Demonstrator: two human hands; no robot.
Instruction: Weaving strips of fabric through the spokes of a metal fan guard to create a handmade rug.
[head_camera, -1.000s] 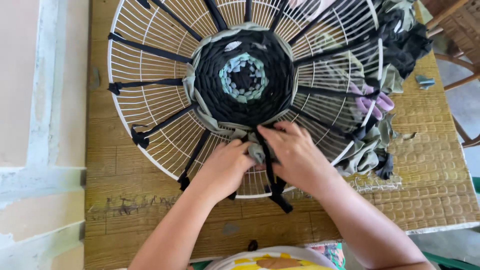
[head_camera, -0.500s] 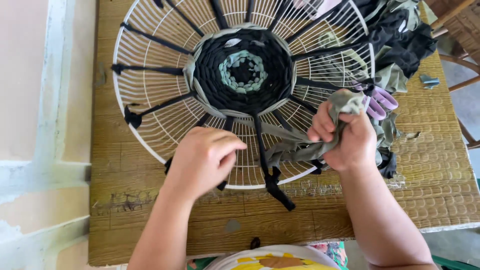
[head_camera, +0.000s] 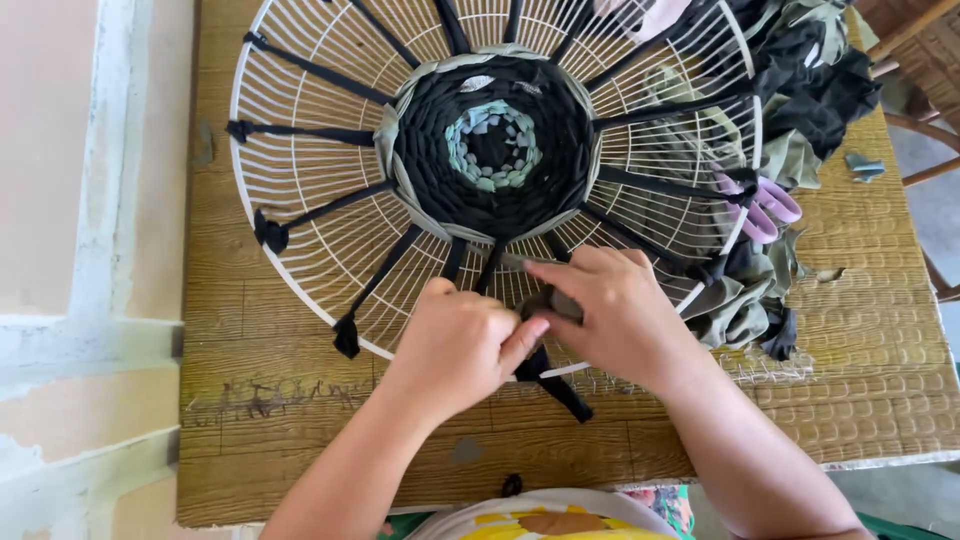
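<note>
A round white wire grille (head_camera: 300, 170) lies on a wooden table (head_camera: 250, 400), strung with black fabric spokes. A woven disc (head_camera: 495, 145) fills its middle: teal at the centre, black around it, an olive-grey ring outside. My left hand (head_camera: 460, 345) and my right hand (head_camera: 620, 315) meet at the near rim of the weave. Together they pinch an olive-grey fabric strip (head_camera: 548, 300) beside a black spoke (head_camera: 555, 385) that hangs over the grille's edge.
A heap of black and olive fabric strips (head_camera: 800, 90) lies at the right of the grille, with purple-handled scissors (head_camera: 765, 210) on it. A small grey scrap (head_camera: 865, 165) sits farther right. A pale wall and ledge run along the left.
My right hand, which had pulled the olive strip out to the right, has come back to the weave's near edge. My left hand closed in to meet it there.
</note>
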